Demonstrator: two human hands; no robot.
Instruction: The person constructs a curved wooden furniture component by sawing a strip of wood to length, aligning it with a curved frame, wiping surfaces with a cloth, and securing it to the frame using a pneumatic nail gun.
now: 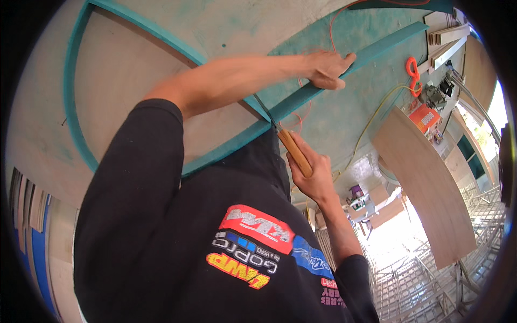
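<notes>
From here, the right hand (308,173) wraps the wooden-handled saw-like tool (295,153); the left hand (326,70) clasps the teal strip (379,50) running off the curved frame (71,86)'s corner; it looks light, stiff, slightly springy, best gripped close to the blade

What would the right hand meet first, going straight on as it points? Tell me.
The right hand, holding a wooden-handled tool, would likely meet the green strip first; depth is unclear.

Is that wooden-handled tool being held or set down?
Held: the right hand is closed around its wooden handle.
</notes>
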